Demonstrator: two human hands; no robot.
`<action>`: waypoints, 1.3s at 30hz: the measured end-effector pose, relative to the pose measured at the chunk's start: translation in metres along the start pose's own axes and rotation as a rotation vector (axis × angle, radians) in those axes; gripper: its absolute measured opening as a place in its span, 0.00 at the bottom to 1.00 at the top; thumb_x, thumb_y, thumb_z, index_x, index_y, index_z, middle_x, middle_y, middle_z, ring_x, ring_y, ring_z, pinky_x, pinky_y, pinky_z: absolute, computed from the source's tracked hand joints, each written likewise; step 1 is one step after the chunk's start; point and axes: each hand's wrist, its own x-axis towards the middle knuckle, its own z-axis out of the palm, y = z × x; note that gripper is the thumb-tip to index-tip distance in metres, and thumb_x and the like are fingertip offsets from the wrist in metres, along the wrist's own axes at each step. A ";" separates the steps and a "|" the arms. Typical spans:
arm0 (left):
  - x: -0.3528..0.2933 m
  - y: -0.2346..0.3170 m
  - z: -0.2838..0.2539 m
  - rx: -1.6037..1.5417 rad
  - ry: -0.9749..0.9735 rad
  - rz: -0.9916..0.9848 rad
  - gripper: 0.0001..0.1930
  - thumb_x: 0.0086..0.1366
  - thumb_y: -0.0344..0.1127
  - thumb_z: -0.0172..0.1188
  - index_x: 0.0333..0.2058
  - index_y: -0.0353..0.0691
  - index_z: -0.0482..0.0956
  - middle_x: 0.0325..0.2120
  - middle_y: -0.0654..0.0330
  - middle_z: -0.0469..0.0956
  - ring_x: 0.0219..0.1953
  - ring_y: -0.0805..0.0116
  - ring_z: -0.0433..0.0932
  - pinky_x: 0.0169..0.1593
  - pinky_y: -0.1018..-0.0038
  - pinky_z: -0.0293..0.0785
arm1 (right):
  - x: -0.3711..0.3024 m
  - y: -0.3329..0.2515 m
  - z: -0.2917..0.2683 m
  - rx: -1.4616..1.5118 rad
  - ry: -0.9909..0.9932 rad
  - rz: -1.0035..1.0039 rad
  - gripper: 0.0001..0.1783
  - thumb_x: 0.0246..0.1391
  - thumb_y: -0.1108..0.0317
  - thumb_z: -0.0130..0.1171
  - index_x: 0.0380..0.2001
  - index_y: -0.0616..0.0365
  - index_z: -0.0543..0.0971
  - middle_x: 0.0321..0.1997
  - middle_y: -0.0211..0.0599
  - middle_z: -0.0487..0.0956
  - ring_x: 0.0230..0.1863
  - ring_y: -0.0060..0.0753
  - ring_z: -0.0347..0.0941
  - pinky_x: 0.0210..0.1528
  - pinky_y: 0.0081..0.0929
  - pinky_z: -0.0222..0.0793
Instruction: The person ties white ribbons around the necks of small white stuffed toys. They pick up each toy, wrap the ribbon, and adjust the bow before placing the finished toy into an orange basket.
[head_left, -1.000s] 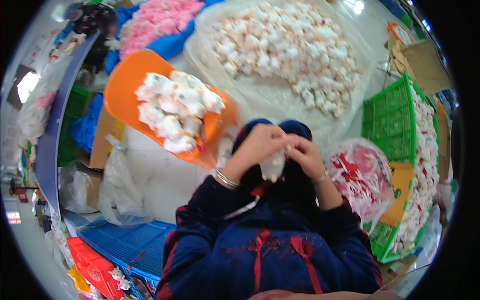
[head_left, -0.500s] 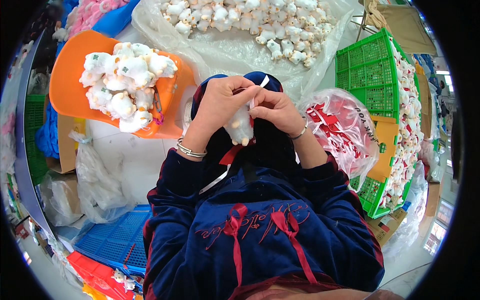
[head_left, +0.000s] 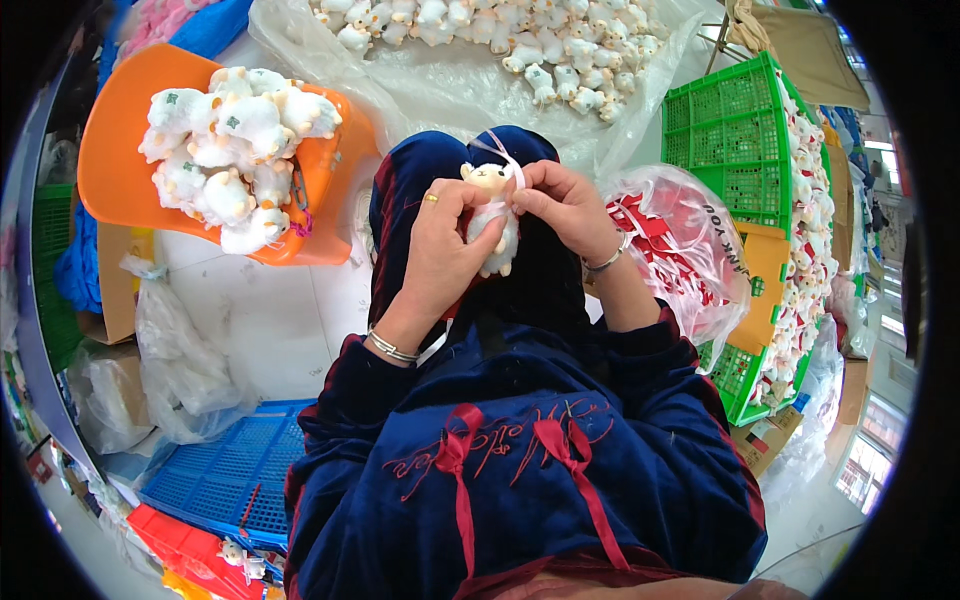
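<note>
A small white plush animal [head_left: 502, 236] with a cream face sits upright above my lap, its face toward me. My left hand [head_left: 438, 245] is closed around its side, with the thumb across the front of its body. A pale ribbon [head_left: 514, 168] runs about the toy's neck, and a loop of it stands up beside the head. The fingers of my right hand [head_left: 572, 212] pinch this ribbon next to the neck. Part of the toy's body is covered by my left thumb and fingers.
On the left, an orange chair [head_left: 112, 160] carries a heap of white plush toys [head_left: 228, 195]. More toys [head_left: 590, 55] lie on clear plastic sheeting ahead. At right stand a clear bag of red pieces [head_left: 680, 275] and a green crate [head_left: 722, 150]. A blue crate [head_left: 225, 465] is at lower left.
The plush toy has turned so its face shows toward me. My left hand has lowered to its side, and my right hand has shifted slightly right with the ribbon.
</note>
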 end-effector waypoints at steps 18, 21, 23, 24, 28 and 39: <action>0.019 0.012 0.024 -0.073 0.037 0.088 0.07 0.62 0.28 0.67 0.37 0.33 0.84 0.32 0.57 0.74 0.33 0.64 0.77 0.36 0.72 0.75 | 0.000 -0.047 0.008 -0.585 -0.029 -0.318 0.04 0.57 0.74 0.66 0.33 0.62 0.81 0.49 0.34 0.75 0.45 0.26 0.73 0.46 0.24 0.70; 0.021 0.014 0.017 -0.024 -0.076 0.000 0.07 0.62 0.30 0.67 0.37 0.32 0.84 0.32 0.56 0.75 0.34 0.62 0.78 0.38 0.70 0.75 | 0.005 -0.044 0.002 -0.521 0.005 -0.194 0.04 0.58 0.73 0.67 0.33 0.62 0.81 0.45 0.32 0.77 0.41 0.20 0.73 0.41 0.20 0.69; 0.023 0.015 0.018 -0.004 -0.073 0.019 0.08 0.61 0.31 0.68 0.36 0.32 0.84 0.31 0.56 0.75 0.33 0.63 0.78 0.37 0.70 0.75 | 0.006 -0.045 -0.001 -0.478 0.071 -0.055 0.05 0.58 0.72 0.67 0.33 0.62 0.81 0.40 0.30 0.78 0.36 0.17 0.73 0.38 0.19 0.69; 0.024 0.013 0.018 0.004 -0.081 0.017 0.08 0.61 0.31 0.68 0.36 0.32 0.84 0.31 0.56 0.75 0.32 0.63 0.78 0.36 0.70 0.75 | 0.007 -0.042 0.001 -0.407 0.096 -0.017 0.08 0.60 0.69 0.66 0.33 0.63 0.81 0.30 0.26 0.79 0.31 0.15 0.72 0.34 0.19 0.69; 0.024 0.015 0.021 -0.145 -0.052 -0.038 0.08 0.63 0.32 0.68 0.36 0.32 0.84 0.32 0.56 0.76 0.30 0.64 0.78 0.34 0.71 0.74 | 0.010 -0.053 0.008 -0.394 0.075 0.047 0.10 0.61 0.67 0.65 0.38 0.64 0.84 0.30 0.27 0.82 0.33 0.15 0.74 0.36 0.18 0.71; 0.019 -0.001 0.017 -0.207 -0.042 -0.087 0.10 0.68 0.32 0.61 0.38 0.30 0.86 0.35 0.51 0.82 0.36 0.64 0.81 0.40 0.70 0.76 | -0.010 -0.076 -0.019 -0.752 0.138 0.046 0.12 0.62 0.65 0.62 0.37 0.65 0.83 0.34 0.33 0.82 0.36 0.22 0.74 0.39 0.25 0.71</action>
